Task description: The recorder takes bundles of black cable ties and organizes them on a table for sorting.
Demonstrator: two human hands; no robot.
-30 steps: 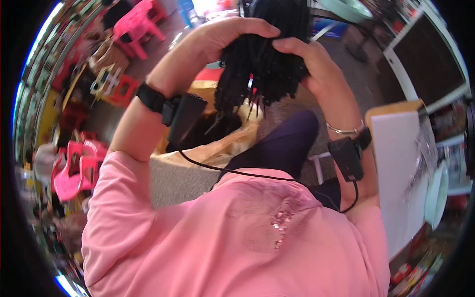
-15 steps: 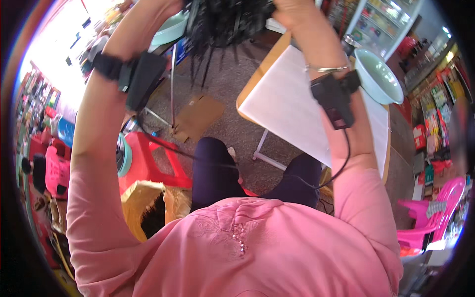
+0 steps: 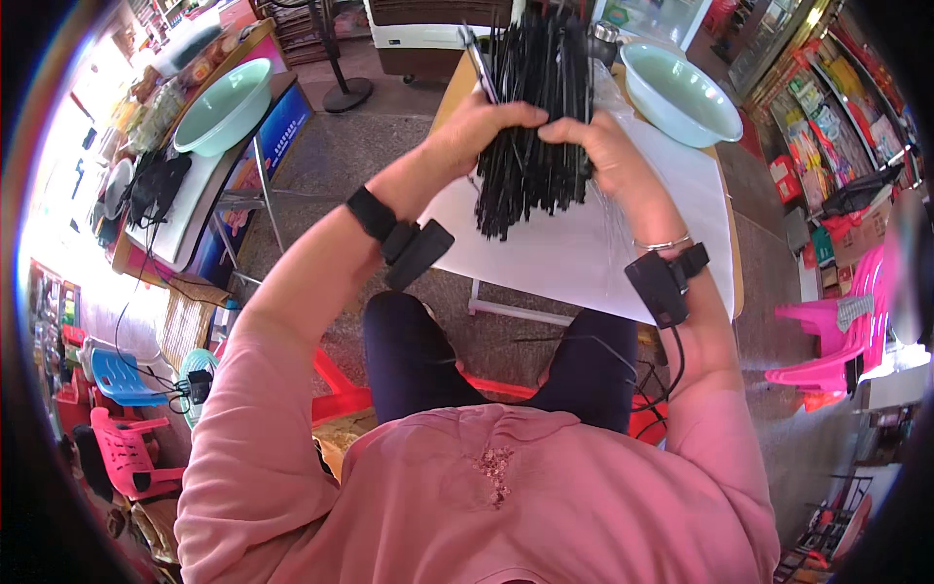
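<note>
Head view: one table with a white top (image 3: pixel 555 268) and wood-coloured edge, beneath and beyond both hands; one pale green basin (image 3: pixel 671 107), beyond the right hand and to its right, near the table's far corner; one dark metallic vessel (image 3: pixel 603 44), just left of that basin; clear, crinkled plastic (image 3: pixel 610 92), beyond the right hand. Left of the left hand, well apart: a second pale green basin (image 3: pixel 219 117), at the edge of a side table (image 3: pixel 180 229). Beyond the left hand, on grey speckled floor (image 3: pixel 321 146): one round black stand base (image 3: pixel 347 94) and one white-and-brown cabinet (image 3: pixel 413 37). Far to the right of the right hand: one pink chair (image 3: pixel 842 331) and shelves of coloured packets (image 3: pixel 827 117). Nearer the body than the left hand, far left: one blue plastic seat (image 3: pixel 126 378) and another pink chair (image 3: pixel 126 453). Left hand (image 3: pixel 477 134): curled, thumb pressed across the front of a bundle of slim black strips (image 3: pixel 530 175). Right hand (image 3: pixel 613 156): likewise closed around the bundle's other side, thumb tip nearly meeting the left one; fingers behind mostly hidden. Bundle: between both hands, over the white top, loose ends pointing toward the body.
</note>
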